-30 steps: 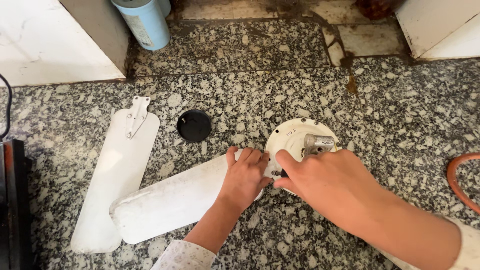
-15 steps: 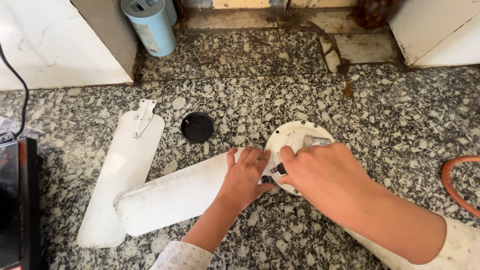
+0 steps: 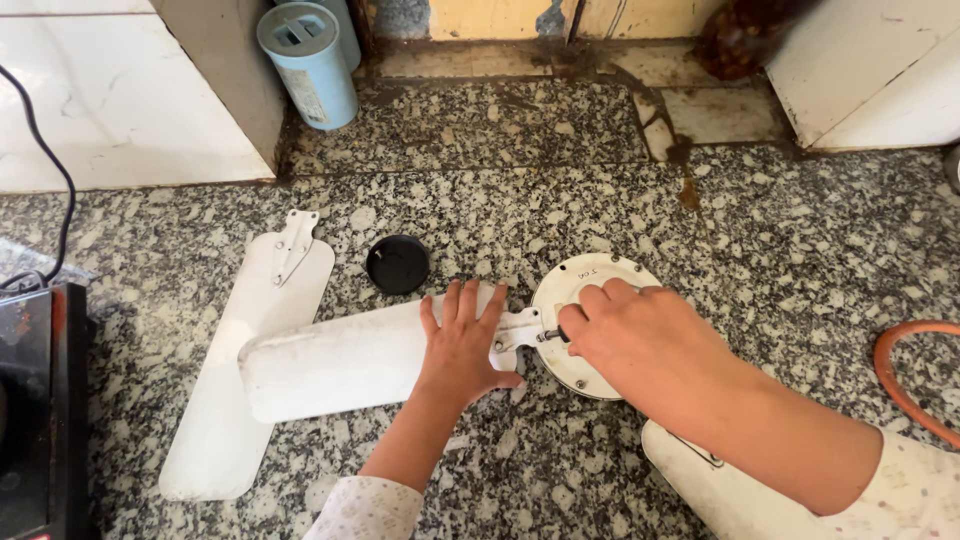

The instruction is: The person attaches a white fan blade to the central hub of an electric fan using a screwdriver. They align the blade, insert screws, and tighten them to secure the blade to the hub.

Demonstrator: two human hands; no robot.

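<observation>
Fan motor hub (image 3: 590, 285): round, white, dusty, with small screws round its rim; lies flat at the middle of the speckled granite tabletop (image 3: 800, 250).
Attached blade (image 3: 340, 360): long, white, grimy; its metal bracket meets the hub's left edge.
Left hand (image 3: 462, 345): flat, fingers spread, pressing the blade's inner end down.
Right hand (image 3: 640, 335): grip closed narrow round a small dark-handled tool (image 3: 556, 337) at the hub's left rim.
Loose blade (image 3: 245, 370): left, on the tabletop, partly under the attached one.
Black cap (image 3: 397, 264): just beyond the blades.
Blue canister (image 3: 310, 65): far left, slotted lid on; contents hidden.
</observation>
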